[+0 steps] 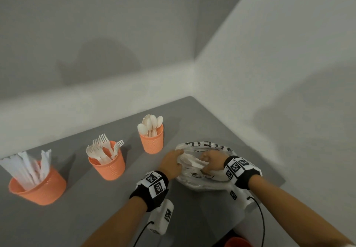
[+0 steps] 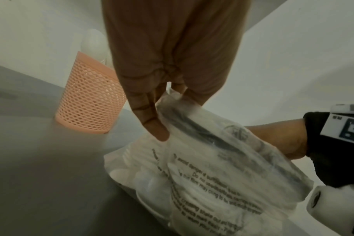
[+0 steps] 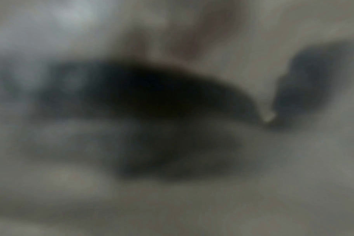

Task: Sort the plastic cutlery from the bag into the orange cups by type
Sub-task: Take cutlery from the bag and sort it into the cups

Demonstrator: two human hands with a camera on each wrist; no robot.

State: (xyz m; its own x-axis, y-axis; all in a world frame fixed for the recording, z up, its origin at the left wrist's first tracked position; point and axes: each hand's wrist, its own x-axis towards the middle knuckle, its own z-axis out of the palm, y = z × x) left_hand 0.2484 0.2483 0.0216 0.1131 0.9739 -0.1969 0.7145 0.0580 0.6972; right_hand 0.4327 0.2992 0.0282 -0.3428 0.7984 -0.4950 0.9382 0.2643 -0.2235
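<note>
Presently: plastic bag [image 1: 204,179] of white cutlery on the grey table [image 1: 96,208], between both hands. Left hand [image 1: 171,165] pinches the bag's film at its mouth, fingers [image 2: 150,118] closed on the film. Right hand [image 1: 212,162] reaches into the bag; its grip cannot be told, wrist view blurred. Beyond the left hand: spoon cup [image 1: 152,140]; further left, fork cup [image 1: 107,165] and knife cup [image 1: 38,187].

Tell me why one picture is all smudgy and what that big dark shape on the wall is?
Right wrist view: wholly out of focus, only grey and dark blobs, nothing nameable. Head view: sharp in the middle, a soft broad shadow falls on the wall behind the cups, and the wall lines look bent. Left wrist view: the left hand and the plastic bag are slightly blurred, the bag's print partly readable.
</note>
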